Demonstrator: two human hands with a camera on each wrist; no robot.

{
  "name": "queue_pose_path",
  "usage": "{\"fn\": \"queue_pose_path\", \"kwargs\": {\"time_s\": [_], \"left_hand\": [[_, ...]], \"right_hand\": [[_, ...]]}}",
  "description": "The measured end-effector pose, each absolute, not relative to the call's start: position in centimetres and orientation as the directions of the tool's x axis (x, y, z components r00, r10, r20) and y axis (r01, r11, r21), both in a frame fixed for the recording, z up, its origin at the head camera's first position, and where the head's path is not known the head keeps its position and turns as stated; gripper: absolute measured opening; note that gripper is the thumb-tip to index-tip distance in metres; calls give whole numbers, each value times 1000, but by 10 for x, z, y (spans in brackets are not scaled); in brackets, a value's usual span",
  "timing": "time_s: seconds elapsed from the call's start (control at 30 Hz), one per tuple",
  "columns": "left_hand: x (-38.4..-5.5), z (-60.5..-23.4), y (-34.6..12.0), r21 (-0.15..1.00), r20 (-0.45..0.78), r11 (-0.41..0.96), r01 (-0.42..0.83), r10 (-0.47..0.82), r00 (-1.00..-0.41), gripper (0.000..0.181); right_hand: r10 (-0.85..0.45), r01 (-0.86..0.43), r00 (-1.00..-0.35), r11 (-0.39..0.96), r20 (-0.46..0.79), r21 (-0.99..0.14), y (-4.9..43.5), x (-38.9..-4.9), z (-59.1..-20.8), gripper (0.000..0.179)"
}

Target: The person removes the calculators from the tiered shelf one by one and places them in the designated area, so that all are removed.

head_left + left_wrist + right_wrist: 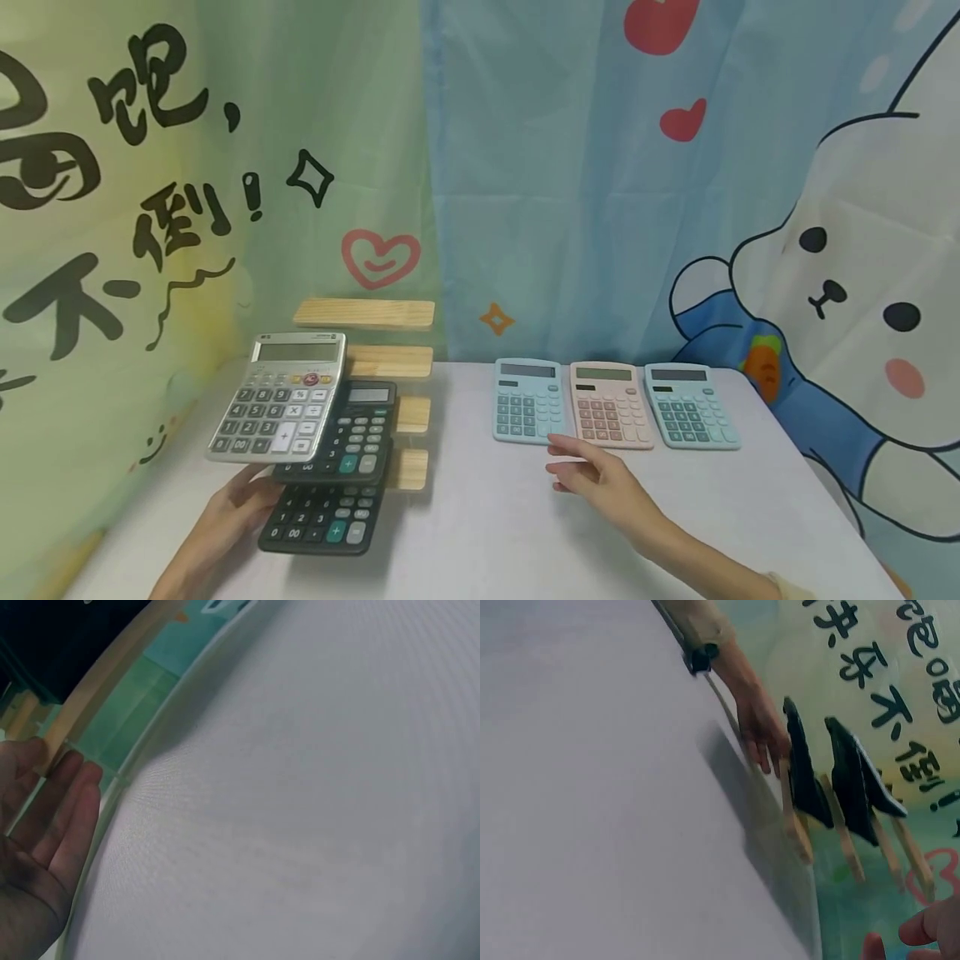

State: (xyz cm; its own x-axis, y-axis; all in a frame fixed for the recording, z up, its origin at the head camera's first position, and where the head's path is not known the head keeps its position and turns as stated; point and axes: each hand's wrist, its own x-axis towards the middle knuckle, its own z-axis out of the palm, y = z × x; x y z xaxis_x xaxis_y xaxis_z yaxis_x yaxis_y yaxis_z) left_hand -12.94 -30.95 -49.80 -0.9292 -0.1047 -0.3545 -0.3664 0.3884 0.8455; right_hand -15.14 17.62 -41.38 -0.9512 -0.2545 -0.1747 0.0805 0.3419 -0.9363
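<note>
A stepped stand of pale wooden slats [363, 313] holds a silver calculator [279, 398] on top and two black calculators [321, 521] below it. My left hand [232, 518] is at the stand's left side, partly hidden by the calculators in the head view. In the left wrist view, its thumb and fingers pinch the end of a wooden slat [112, 667]. My right hand [603, 487] is over the table with relaxed fingers and nothing in them. Its fingertips are close to the front edges of a light blue calculator [528, 402] and a pink calculator [611, 406].
Another light blue calculator [692, 408] lies to the right of the pink one, the three in a row near the back edge. A white cloth covers the table [465, 542]. Behind it hangs a printed curtain [540, 208] with a cartoon rabbit, hearts and lettering.
</note>
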Motion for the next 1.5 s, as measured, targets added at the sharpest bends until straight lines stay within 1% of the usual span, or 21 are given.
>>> {"fn": "queue_pose_path", "kwargs": {"time_s": [0.2, 0.37, 0.5, 0.6, 0.77, 0.93, 1.03, 1.13, 1.5], "left_hand": [[-129, -497, -310, 840, -355, 398, -369, -111, -928, 94], [-127, -494, -312, 841, -347, 404, -358, -105, -932, 91], [-127, -491, -315, 845, -341, 402, -353, -105, -934, 90], [-128, -490, -317, 838, -350, 406, -364, -112, -930, 91], [-128, -494, -317, 842, -348, 399, -364, -115, -930, 91], [-126, -498, -315, 857, -340, 377, -352, -100, -935, 90], [-126, -498, -315, 857, -344, 374, -354, -96, -934, 90], [-127, -497, -314, 856, -351, 372, -360, -95, -932, 91], [-130, -495, -309, 848, -364, 375, -375, -102, -926, 95]], "right_hand": [[-380, 46, -915, 243, -138, -969, 153, -147, -399, 53], [-489, 46, -864, 153, -116, -987, 128, -145, -380, 57], [-556, 81, -825, 54, -97, -995, 93, -147, -361, 57], [-594, 97, -799, 26, -93, -995, 58, -150, -349, 56], [-629, 119, -766, 66, -134, -991, 3, -159, -337, 57], [-640, 145, -742, 141, -202, -979, -32, -166, -333, 55], [-632, 128, -740, 205, -231, -970, -44, -171, -333, 55], [-624, 116, -744, 231, -239, -966, -52, -178, -336, 56], [-566, 170, -782, 212, -263, -962, -66, -201, -344, 55]]}}
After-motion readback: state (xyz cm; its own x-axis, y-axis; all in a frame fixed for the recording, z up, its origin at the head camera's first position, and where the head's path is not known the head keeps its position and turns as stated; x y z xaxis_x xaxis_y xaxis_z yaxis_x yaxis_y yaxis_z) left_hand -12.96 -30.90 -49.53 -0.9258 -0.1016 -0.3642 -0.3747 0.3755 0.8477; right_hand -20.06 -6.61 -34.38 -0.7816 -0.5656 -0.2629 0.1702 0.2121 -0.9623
